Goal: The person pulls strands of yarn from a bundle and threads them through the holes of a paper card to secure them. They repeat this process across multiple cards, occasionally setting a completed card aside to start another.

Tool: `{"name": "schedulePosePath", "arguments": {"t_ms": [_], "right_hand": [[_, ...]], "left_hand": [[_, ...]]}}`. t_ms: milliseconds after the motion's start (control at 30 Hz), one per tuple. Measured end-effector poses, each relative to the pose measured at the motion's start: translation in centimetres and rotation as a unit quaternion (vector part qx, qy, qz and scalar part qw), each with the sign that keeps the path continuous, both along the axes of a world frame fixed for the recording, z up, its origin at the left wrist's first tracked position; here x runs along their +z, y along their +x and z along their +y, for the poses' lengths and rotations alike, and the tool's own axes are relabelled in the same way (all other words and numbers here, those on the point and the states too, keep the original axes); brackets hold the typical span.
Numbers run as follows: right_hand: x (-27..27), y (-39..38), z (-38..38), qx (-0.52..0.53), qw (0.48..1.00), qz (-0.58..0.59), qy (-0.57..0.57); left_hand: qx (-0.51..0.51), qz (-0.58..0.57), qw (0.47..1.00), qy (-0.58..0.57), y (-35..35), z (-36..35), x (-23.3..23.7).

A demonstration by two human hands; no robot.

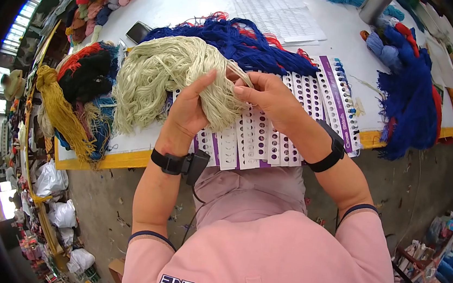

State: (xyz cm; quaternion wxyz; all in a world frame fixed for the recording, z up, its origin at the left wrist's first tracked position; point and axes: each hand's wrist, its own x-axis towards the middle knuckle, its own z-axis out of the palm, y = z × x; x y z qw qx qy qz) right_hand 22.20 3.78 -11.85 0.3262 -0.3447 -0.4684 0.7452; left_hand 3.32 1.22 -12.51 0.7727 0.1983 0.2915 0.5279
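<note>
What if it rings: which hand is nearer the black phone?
Left. The left hand, gripping the pale green yarn, lies right of the phone and closer to the body; the right hand pinches strands farther right.

Your left grip (188, 110) clasps the pale green yarn bundle (156, 75) from below. Your right grip (268, 97) pinches its strands above white sample cards (327, 91) on the table (196, 2). Blue yarn (241, 42) lies behind.
</note>
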Motion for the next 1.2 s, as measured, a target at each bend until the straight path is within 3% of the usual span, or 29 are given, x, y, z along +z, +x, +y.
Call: {"name": "schedulePosePath", "arguments": {"t_ms": [67, 167, 767, 1067, 1200], "right_hand": [[-0.4, 0.5, 0.0, -0.010, 1.000, 0.008, -0.016], [-1.4, 0.7, 0.2, -0.011, 1.000, 0.026, -0.010], [-2.5, 1.4, 0.0, 0.009, 0.984, 0.157, -0.084], [-0.6, -0.1, -0.4, -0.037, 0.998, 0.033, -0.031], [-0.8, 0.3, 0.3, -0.020, 0.998, 0.040, -0.049]], "left_hand": [[0.016, 0.004, 1.000, -0.012, 0.0, 0.0, 0.0], [0.060, 0.126, 0.988, 0.062, 1.4, -0.7, 0.8], [0.053, 0.135, 0.988, 0.052, 1.4, -0.9, 0.6], [0.059, 0.176, 0.980, 0.066, 2.1, -1.1, 0.5], [0.063, 0.182, 0.978, 0.075, 2.1, -1.2, 0.2]]}}
